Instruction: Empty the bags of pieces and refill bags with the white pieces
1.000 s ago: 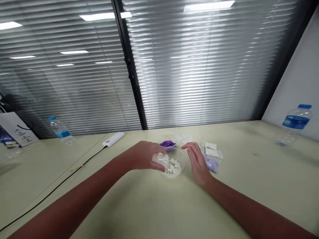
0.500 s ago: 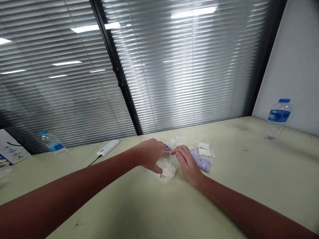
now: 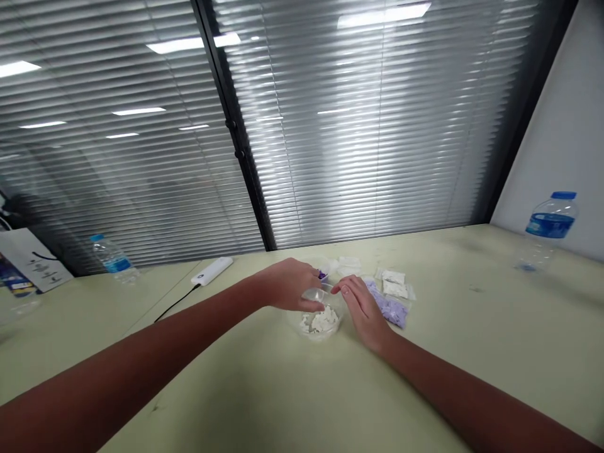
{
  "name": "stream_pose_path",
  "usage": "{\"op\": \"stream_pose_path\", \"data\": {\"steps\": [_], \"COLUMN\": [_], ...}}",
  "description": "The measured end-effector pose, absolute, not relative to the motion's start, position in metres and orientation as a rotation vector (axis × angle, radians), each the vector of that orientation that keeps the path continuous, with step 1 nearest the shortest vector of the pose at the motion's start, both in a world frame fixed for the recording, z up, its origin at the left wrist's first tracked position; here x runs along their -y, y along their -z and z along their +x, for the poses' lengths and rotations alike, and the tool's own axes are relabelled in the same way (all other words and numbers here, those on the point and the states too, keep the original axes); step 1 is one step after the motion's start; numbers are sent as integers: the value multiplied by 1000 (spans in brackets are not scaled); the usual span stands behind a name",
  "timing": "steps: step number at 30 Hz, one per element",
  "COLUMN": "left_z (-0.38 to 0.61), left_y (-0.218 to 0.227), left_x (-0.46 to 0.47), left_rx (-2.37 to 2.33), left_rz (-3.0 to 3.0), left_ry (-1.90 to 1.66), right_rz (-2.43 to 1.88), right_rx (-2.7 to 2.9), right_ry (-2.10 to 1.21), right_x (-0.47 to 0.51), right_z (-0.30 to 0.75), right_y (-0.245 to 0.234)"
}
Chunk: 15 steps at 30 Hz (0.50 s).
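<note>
A clear round bowl (image 3: 338, 327) holding white crumbly pieces (image 3: 322, 320) stands on the table in the middle of the head view. My left hand (image 3: 290, 284) reaches over its left side, thumb and fingers apart, thumb above the white pieces. Just past its fingertips is a small container with something purple (image 3: 323, 275), partly hidden; contact cannot be made out. At the bowl's right side, my right hand (image 3: 362, 313) rests with its fingers stretched out, fingertips near the rim. A bag of pale purple pieces (image 3: 392, 310) lies right behind that hand.
White packets (image 3: 395, 284) and clear plastic (image 3: 348, 264) lie behind the bowl. A white device (image 3: 212, 271) with a black cable is to the left. Water bottles stand at the left (image 3: 113, 259) and right (image 3: 547, 228). A paper bag (image 3: 40, 261) sits far left, before the blinds (image 3: 340, 126).
My left hand has lifted its thumb slightly and shifted back from the bowl, so more of the white pieces show. My right hand stays beside the bowl. The view has turned slightly left.
</note>
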<state>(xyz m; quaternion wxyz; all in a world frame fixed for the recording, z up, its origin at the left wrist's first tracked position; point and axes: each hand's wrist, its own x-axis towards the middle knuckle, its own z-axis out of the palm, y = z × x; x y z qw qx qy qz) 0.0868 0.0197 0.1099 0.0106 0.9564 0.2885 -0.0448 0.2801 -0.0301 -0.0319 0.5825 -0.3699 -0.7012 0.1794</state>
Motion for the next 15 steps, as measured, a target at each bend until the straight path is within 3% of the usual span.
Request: {"op": "stream_pose_path", "data": {"steps": [6,15], "left_z": [83,76], "left_y": [-117,-116], "left_x": [-34,-29], "left_rx": [-1230,-1171], "left_rz": [2345,2333], "left_ry": [278,178], "right_rz": [-881,-937], "right_rx": [1657,1619], "right_ry": [-446,-446], "right_x": [29,30], "right_z": [280,280], "right_y": [34,31]}}
